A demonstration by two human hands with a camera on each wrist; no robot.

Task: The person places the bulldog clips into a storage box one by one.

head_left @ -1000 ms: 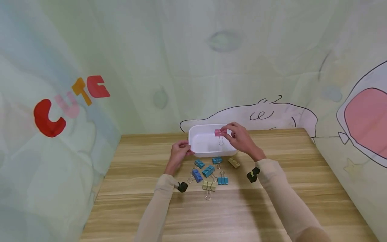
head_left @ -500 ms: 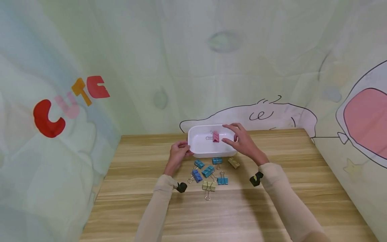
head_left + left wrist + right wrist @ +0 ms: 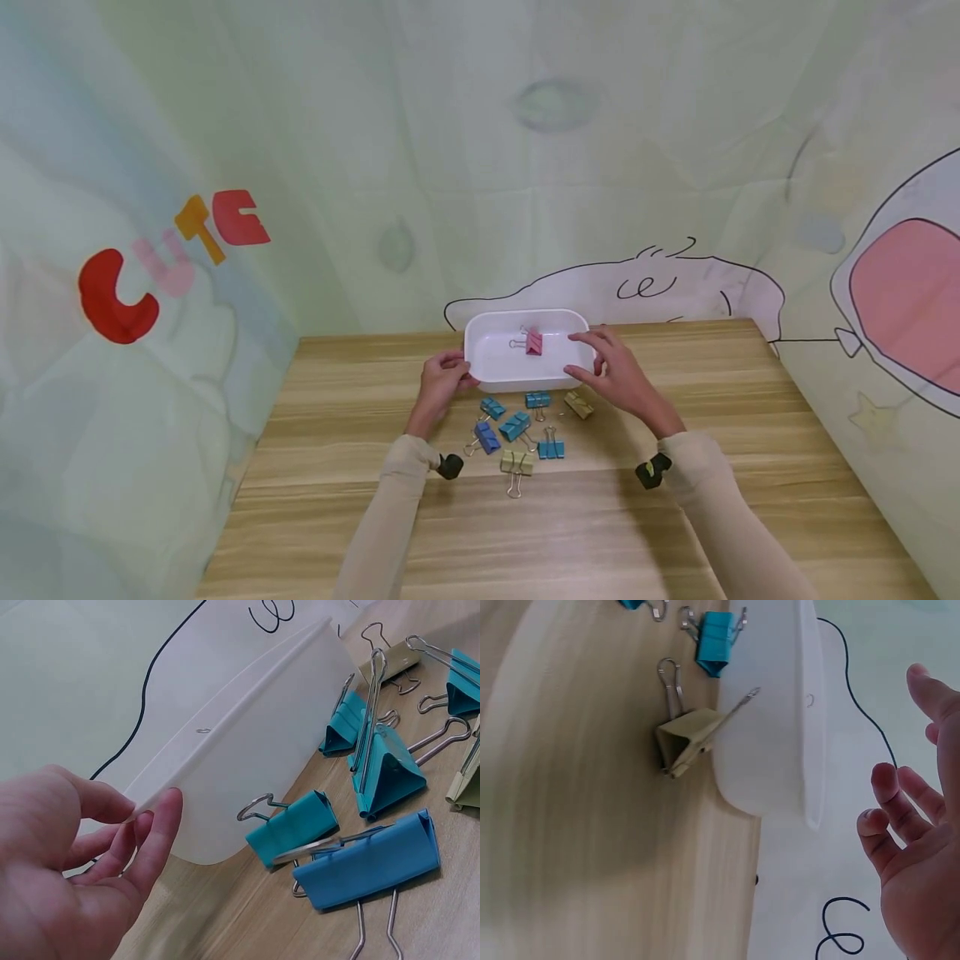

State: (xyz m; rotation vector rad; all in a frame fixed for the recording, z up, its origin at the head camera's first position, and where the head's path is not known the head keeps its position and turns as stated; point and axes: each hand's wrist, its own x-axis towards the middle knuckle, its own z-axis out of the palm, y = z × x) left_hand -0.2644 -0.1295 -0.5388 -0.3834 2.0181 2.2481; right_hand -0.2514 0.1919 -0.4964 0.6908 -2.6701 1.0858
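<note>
A white plastic tub [image 3: 495, 373] stands near the table's back edge, a pink binder clip [image 3: 533, 342] lying inside it. My left hand [image 3: 442, 383] pinches the tub's left rim between thumb and fingers, plain in the left wrist view. Over the tub's right end, my right hand [image 3: 618, 375] holds nothing, its thumb and fingers spread apart. Several binder clips lie in front of the tub: a teal clip [image 3: 515, 426], a blue clip [image 3: 367, 859], a khaki clip [image 3: 688, 739] by the right corner and a pale yellow clip [image 3: 517, 463] nearest me.
The wooden table [image 3: 360, 533] reaches back to a printed cloth backdrop [image 3: 360, 167] right behind the tub. Each wrist wears a small black device, such as the one on the right [image 3: 653, 471].
My right hand has let go of the pink binder clip, which dropped into the tub. That hand then drew back to the right with fingers spread. The left hand stays at the rim.
</note>
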